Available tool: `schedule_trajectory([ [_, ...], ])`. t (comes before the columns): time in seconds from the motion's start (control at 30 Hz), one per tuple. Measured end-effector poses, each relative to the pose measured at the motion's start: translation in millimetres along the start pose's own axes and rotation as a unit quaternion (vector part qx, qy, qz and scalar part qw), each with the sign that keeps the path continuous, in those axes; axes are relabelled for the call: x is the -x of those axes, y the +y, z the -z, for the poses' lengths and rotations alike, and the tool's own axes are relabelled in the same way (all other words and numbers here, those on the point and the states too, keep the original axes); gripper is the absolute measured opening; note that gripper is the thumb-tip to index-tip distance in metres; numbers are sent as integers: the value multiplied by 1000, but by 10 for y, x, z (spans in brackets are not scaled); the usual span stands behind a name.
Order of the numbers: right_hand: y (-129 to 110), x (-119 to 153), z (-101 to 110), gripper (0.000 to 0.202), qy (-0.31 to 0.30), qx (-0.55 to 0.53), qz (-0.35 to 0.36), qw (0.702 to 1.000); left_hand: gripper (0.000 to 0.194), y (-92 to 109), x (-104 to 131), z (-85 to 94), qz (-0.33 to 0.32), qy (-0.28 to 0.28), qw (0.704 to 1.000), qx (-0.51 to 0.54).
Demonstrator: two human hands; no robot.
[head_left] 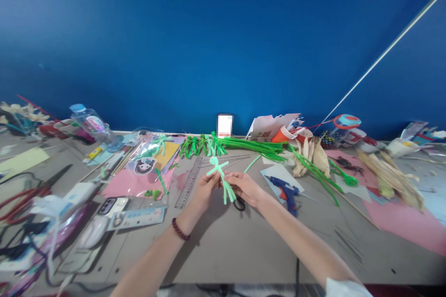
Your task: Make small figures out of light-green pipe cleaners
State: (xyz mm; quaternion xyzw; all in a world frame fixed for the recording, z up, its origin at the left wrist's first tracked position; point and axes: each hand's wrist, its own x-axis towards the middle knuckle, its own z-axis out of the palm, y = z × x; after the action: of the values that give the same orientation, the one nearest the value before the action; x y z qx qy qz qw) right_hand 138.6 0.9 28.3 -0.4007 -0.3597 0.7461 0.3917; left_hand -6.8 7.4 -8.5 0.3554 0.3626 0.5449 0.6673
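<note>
A light green pipe-cleaner figure (pixel 228 191) with a round head, arms and several dangling strands hangs between my two hands, a little above the table. The fingers of my left hand (pixel 208 186) are closed around its middle. From the other side, my right hand (pixel 244 186) pinches the same figure at its waist. Below the right hand, a black scissors handle (pixel 239 204) partly shows on the table. Behind the hands lies a row of finished-looking green pipe-cleaner figures (pixel 202 145), and beside them a bundle of green pipe cleaners (pixel 258 147).
On the right lie a blue glue gun (pixel 287 191), dried husks (pixel 390 181) and pink paper (pixel 407 225). A clear ruler (pixel 190 183), plastic bag (pixel 144 151), bottle (pixel 92 123) and red-handled scissors (pixel 29 199) occupy the left. A phone (pixel 225 125) stands against the blue wall.
</note>
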Motion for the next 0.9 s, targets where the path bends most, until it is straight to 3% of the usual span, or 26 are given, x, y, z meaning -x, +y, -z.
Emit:
schedule_trajectory([
  [0.57, 16, -14, -1, 29, -4, -18, 14, 1000, 30, 17, 21, -12, -102, -18, 985, -140],
  [0.9, 48, -56, 7, 36, 35, -15, 17, 999, 24, 67, 73, -51, -169, -18, 962, -213],
])
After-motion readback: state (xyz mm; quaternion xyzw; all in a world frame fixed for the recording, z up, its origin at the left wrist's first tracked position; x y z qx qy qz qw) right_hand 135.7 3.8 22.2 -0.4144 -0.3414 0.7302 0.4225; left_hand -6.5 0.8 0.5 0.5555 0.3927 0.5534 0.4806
